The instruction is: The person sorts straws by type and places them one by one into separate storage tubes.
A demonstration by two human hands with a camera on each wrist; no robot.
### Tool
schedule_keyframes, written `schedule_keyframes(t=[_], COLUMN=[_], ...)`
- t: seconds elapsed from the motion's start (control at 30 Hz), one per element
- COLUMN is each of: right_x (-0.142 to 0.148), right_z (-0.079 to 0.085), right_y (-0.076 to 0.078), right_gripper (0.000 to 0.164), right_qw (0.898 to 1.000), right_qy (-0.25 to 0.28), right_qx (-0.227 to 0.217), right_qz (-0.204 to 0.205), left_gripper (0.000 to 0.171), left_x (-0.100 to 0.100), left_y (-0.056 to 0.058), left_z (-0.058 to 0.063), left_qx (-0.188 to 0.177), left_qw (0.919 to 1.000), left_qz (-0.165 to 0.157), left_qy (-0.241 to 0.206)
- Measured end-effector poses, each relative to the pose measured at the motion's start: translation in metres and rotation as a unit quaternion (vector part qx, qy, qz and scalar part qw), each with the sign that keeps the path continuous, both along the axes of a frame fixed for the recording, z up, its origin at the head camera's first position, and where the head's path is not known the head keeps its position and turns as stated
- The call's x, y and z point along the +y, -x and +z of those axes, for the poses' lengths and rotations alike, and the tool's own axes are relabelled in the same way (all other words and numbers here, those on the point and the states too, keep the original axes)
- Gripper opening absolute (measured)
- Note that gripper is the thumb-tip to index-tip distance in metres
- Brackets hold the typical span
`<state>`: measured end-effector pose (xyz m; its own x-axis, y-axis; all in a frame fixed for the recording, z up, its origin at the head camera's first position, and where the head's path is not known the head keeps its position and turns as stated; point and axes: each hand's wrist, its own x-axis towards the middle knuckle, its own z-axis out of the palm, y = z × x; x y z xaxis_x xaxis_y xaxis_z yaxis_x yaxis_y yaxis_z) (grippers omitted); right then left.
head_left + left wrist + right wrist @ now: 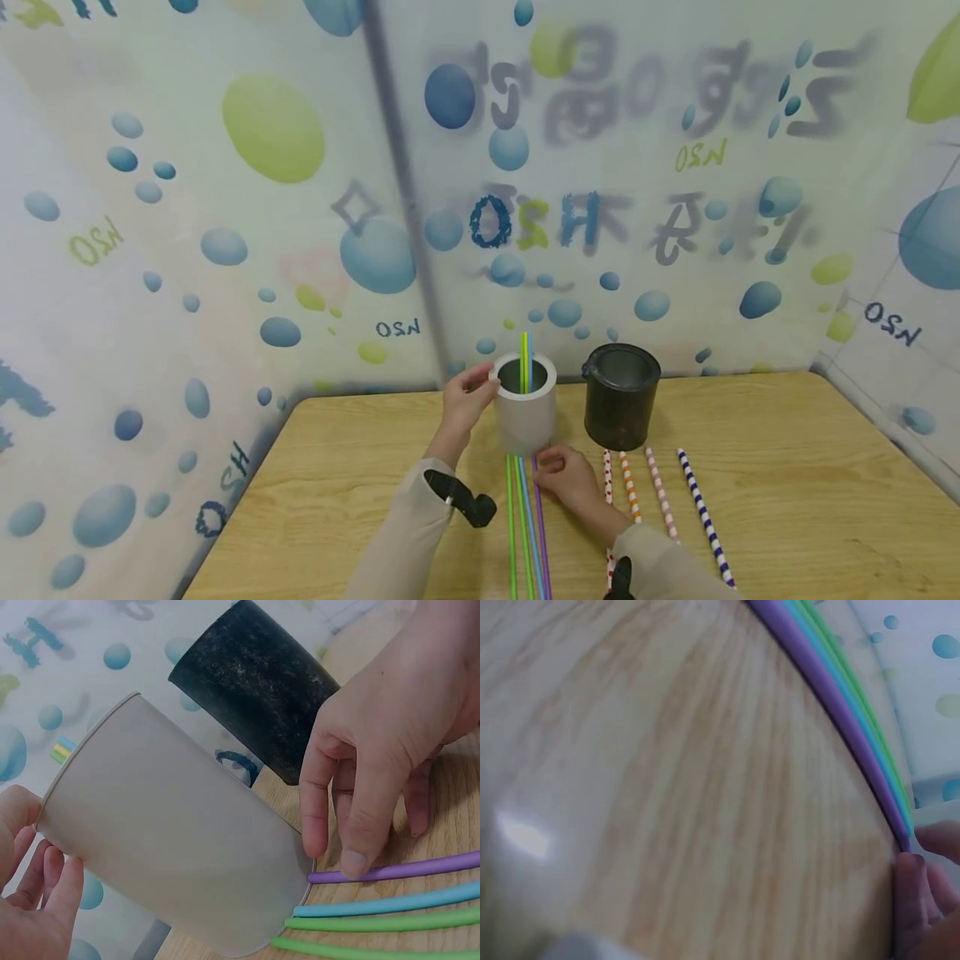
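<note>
My left hand (467,408) holds the grey cup (527,427) by the side of its rim, on the left. The cup stands upright on the table with yellow-green and blue straws (524,350) poking out. My right hand (572,479) is low in front of the cup, its thumb and fingertips at the far end of a purple straw (420,867). Thumb and forefinger stand apart there in the left wrist view. Left of the purple straw lie a blue straw (397,900) and two green straws (382,922), side by side, their far ends near the cup's base.
A black bucket-shaped cup (622,408) stands right of the grey one. In front of it lie patterned straws: red-dotted (607,475), orange-striped (628,487), pink-striped (660,492) and navy-striped (705,517). A printed curtain (315,333) rises behind the wooden table (337,467).
</note>
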<state>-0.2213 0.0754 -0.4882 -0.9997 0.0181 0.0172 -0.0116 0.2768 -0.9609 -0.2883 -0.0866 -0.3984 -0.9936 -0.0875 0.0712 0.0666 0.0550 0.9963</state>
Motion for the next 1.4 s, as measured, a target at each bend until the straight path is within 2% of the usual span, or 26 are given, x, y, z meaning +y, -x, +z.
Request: schedule_keyframes(t=[0.2, 0.43, 0.6, 0.9, 1.17, 1.4], right_x=[-0.0006, -0.0001, 0.0000, -0.0019, -0.0026, -0.0046], right_z=[-0.0016, -0.0012, 0.0007, 0.0043, 0.0054, 0.0067], right_y=[0.0001, 0.0017, 0.0030, 0.0054, 0.0060, 0.0054], right_gripper=[0.026, 0.028, 0.029, 0.031, 0.032, 0.032], right_qw=[0.998, 0.996, 0.995, 0.992, 0.990, 0.993], right_qy=[-0.057, -0.088, -0.097, -0.121, -0.135, -0.118], right_qx=[0.022, 0.016, 0.006, -0.026, -0.027, -0.029], right_qz=[-0.007, -0.007, -0.008, -0.009, -0.006, -0.002], left_gripper=[0.032, 0.032, 0.031, 0.031, 0.031, 0.032], left_x=[-0.0001, 0.0001, 0.0002, 0.0007, 0.0003, -0.0003], left_y=[0.0013, 0.0010, 0.0008, 0.0006, 0.0002, 0.0007], left_z=[-0.0011, -0.0006, 0.0010, -0.0008, -0.0016, -0.0021], left_qx=[0.005, 0.003, -0.005, 0.007, 0.013, 0.015], left_qw=[1.0000, 1.0000, 1.0000, 1.0000, 0.9999, 0.9999], left_qz=[0.001, -0.001, -0.001, 0.002, 0.001, -0.001], left_qy=[0.002, -0.003, -0.005, -0.006, -0.007, -0.003])
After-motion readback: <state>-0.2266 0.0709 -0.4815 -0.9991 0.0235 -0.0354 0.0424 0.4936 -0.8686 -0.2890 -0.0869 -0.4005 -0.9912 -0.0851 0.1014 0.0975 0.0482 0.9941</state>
